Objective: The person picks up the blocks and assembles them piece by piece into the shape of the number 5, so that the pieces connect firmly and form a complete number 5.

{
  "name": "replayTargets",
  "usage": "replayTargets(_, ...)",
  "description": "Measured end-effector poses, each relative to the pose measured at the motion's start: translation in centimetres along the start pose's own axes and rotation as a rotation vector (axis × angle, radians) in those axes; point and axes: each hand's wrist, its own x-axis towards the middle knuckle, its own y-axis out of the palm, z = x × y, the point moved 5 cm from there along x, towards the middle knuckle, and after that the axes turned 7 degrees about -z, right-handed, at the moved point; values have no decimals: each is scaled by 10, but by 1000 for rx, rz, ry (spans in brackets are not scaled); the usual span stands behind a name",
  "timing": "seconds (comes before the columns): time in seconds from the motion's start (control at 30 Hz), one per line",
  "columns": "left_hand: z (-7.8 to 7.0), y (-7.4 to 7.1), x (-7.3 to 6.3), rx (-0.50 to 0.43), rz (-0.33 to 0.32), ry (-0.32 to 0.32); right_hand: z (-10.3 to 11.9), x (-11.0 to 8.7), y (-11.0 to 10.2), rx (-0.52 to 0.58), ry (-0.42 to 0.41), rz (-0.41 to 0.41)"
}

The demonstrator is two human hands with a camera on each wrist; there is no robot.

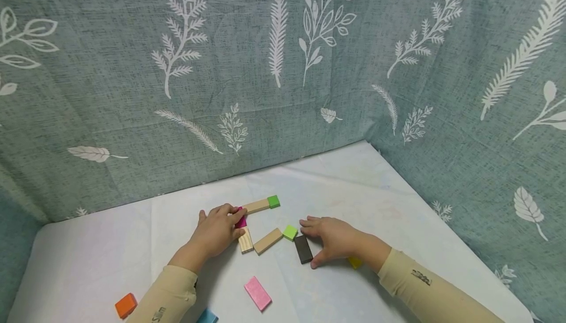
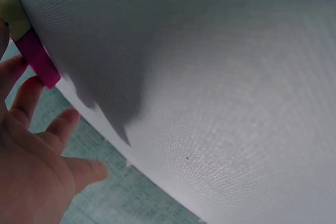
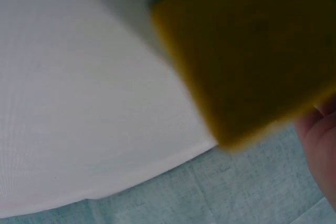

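In the head view my left hand (image 1: 216, 232) lies beside a magenta block (image 1: 240, 222) and a pale wooden block (image 1: 245, 241) that meet end to end. Its fingers touch the magenta block, as the left wrist view also shows, and the thumb is by the wooden one. My right hand (image 1: 336, 238) spreads thumb and fingers about the two ends of a black block (image 1: 303, 249); the thumb tip is at its near corner. A lime-green cube (image 1: 290, 232) sits close to these fingers. Under the right wrist lies a yellow block (image 1: 355, 262), large and blurred in the right wrist view.
A wooden stick block (image 1: 256, 206) with a green cube (image 1: 273, 201) extends from the magenta block. Another wooden block (image 1: 268, 241) slants toward the lime cube. Nearer lie pink (image 1: 258, 293), orange (image 1: 126, 306) and blue (image 1: 207, 316) blocks. Patterned curtains (image 1: 265, 92) border the white table (image 1: 353, 180).
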Motion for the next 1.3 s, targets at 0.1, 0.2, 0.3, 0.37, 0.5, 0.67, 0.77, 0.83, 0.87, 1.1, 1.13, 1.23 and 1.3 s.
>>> replayTargets(0.1,-2,0,1,-5,6,7,-3,-2,-8,36,6,-16)
replayTargets(0.2,-3,-1,1,1,6,11,-2,1,-18,42,-39,-60)
replayTargets(0.3,-3,-1,0,15,7,1,3,11,-25,-7,-118,-91)
replayTargets(0.37,-3,-2,-1,30,6,-1,7,19,-26,-40,-160,-93)
replayTargets(0.5,-5,-4,0,52,-1,12,10,31,-26,-77,-177,-63)
replayTargets(0.67,-9,-3,6,70,-5,7,5,34,-24,-132,-188,-53)
replayTargets(0.77,-8,-4,8,77,16,-23,6,36,-23,-156,-222,-57)
replayTargets(0.83,-6,-4,7,74,36,-40,8,38,-22,-153,-228,-46)
replayTargets(0.87,-6,-4,8,74,46,-42,8,39,-22,-154,-223,-39)
replayTargets(1.1,-14,-11,22,103,83,-17,6,41,-23,-174,-167,12)
replayTargets(1.13,-16,-12,24,107,89,-15,7,41,-24,-171,-172,14)
replayTargets(1.23,-19,-17,26,114,108,-18,10,44,-26,-178,-199,18)
replayTargets(1.3,-20,-20,27,119,115,-23,12,46,-28,-194,-216,25)
